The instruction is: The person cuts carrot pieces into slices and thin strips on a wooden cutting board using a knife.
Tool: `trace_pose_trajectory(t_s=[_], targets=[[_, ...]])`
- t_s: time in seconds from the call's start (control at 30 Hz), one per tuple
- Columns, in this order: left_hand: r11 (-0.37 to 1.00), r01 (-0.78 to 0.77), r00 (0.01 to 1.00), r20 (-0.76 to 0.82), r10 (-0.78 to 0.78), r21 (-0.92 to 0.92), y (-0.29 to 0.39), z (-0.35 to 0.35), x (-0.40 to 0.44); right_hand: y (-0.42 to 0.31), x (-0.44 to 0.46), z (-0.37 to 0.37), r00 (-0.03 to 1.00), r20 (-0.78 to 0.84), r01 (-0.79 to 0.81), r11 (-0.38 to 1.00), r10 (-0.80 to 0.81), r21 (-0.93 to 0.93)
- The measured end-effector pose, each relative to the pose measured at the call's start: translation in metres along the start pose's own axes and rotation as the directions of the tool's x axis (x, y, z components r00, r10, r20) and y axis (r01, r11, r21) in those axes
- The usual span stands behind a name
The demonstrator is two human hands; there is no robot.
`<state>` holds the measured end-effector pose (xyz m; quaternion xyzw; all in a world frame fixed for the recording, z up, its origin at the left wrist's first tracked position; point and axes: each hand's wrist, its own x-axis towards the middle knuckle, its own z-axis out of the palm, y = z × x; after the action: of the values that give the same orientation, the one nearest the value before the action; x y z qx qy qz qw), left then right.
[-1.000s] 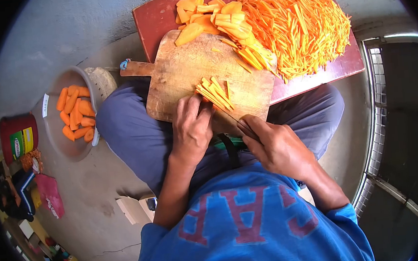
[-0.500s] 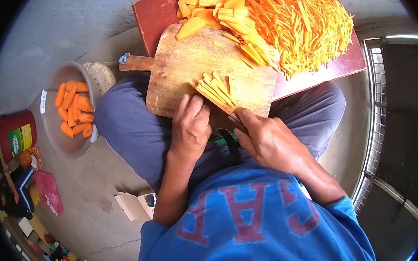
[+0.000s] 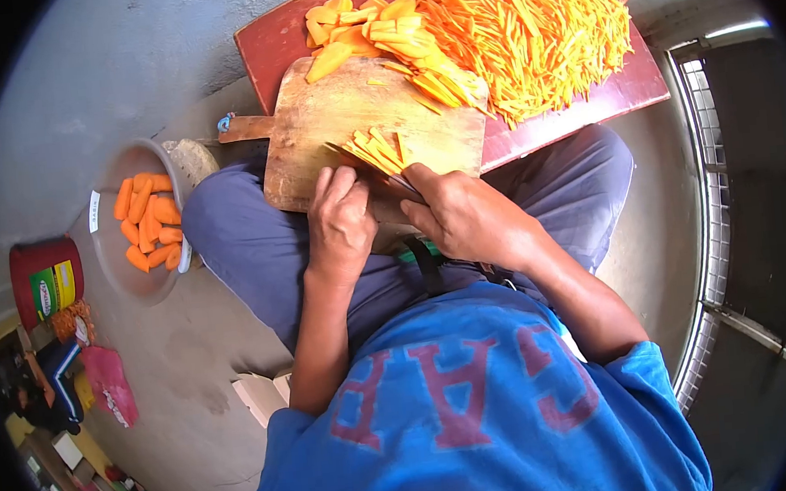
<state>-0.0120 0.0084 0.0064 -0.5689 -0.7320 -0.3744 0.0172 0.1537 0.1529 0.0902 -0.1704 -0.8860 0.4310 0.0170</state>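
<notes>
My right hand (image 3: 464,208) is wrapped round the handle of a knife (image 3: 363,162), whose blade lies along a small bunch of carrot sticks (image 3: 380,149) on the wooden cutting board (image 3: 319,122). Beside the blade, at the board's near edge, my left hand (image 3: 340,217) has its fingers curled; what they grip, if anything, is hidden. Carrot slices (image 3: 332,58) lie past the board's far edge, and overlapping slices spill onto its right side. A large heap of thin carrot strips (image 3: 533,36) covers much of the red table (image 3: 625,89).
The board rests over my crossed legs, against the table. On the left, a plastic basin (image 3: 122,258) holds several whole peeled carrots (image 3: 142,205). Behind it stands a red bucket (image 3: 35,290). A pink bag (image 3: 110,383) and an open cardboard box (image 3: 259,394) are on the floor.
The view has shifted, so the board and table appear further left. The knife has tilted against the stick bunch, and my right hand has come up over the board's near edge.
</notes>
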Motion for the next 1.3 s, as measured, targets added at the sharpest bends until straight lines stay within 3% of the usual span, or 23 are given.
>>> trace_pose_trajectory(t_s=[0.2,0.6,0.87,1.0,1.23,1.3], targets=[[1.0,0.001,1.0,0.006,-0.001,-0.023,0.002,-0.006,0.002,0.003,0.004,0.008,0.998,-0.012,0.057,0.998,-0.057,0.007],[0.997,0.02,0.998,0.055,-0.017,-0.068,0.0,-0.008,0.002,-0.011,-0.01,0.001,0.996,0.043,-0.083,0.996,0.083,0.013],[1.0,0.018,0.999,0.044,-0.018,0.004,0.002,-0.004,-0.003,-0.021,-0.025,-0.016,0.974,0.131,-0.187,0.982,0.185,0.005],[1.0,0.017,0.998,0.053,-0.017,0.003,0.007,-0.006,-0.003,-0.014,-0.007,-0.003,0.993,0.073,-0.091,0.995,0.089,0.028],[1.0,0.012,1.0,0.016,-0.013,0.004,0.001,-0.002,-0.005,0.002,0.001,-0.007,0.996,0.053,-0.072,0.994,0.068,0.086],[1.0,0.004,1.0,-0.01,-0.004,0.002,0.001,0.0,-0.005,0.002,-0.014,-0.017,0.989,0.073,-0.138,0.982,0.13,0.128]])
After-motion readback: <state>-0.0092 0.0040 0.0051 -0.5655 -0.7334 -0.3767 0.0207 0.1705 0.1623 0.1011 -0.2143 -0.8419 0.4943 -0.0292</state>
